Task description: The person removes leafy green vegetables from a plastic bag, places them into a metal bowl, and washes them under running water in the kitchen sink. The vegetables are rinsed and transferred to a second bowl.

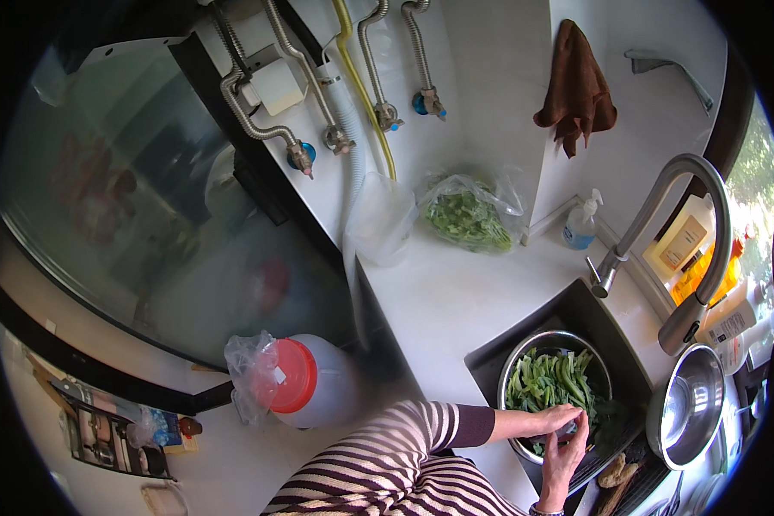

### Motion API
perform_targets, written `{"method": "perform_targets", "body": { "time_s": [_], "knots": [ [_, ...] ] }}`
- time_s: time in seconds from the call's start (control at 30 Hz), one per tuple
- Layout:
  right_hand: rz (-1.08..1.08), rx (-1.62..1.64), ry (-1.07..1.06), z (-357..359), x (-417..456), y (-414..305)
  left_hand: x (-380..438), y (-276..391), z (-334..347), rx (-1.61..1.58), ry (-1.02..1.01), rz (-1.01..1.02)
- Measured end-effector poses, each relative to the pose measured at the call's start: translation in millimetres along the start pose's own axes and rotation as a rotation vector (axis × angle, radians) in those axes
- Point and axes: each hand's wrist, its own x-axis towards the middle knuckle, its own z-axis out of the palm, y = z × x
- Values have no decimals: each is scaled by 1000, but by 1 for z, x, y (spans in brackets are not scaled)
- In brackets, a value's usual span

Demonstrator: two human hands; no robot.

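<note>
A stainless steel bowl (502, 387) of cut leafy greens (548, 380) sits inside the dark sink (580, 309). Both my hands meet over its near side. My left hand (558, 419) reaches in from the left, palm down, fingers bent. My right hand (564, 455), with a bracelet at the wrist, comes up from below; its thumb and fingers point towards the left hand. Between them is a small, pale, shiny patch; I cannot tell whether it is water or a held thing. More dark green leaves show just under the hands.
A curved faucet (677, 168) rises beside the sink. An empty steel bowl (687, 406) stands at the right. Bagged greens (467, 216), a whitish plastic bag (382, 219) and a pump bottle (580, 222) are on the counter (438, 303). A red-lidded container (322, 380) stands left.
</note>
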Motion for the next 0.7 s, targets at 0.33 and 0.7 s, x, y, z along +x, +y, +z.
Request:
{"method": "perform_targets", "body": {
  "time_s": [0.33,0.7],
  "knots": [
    [3,-130,-64,3,10,13,-10,22,4,85,116,-90],
    [-3,-230,-162,0,5,10,-2,3,6,265,189,-138]
  ]
}}
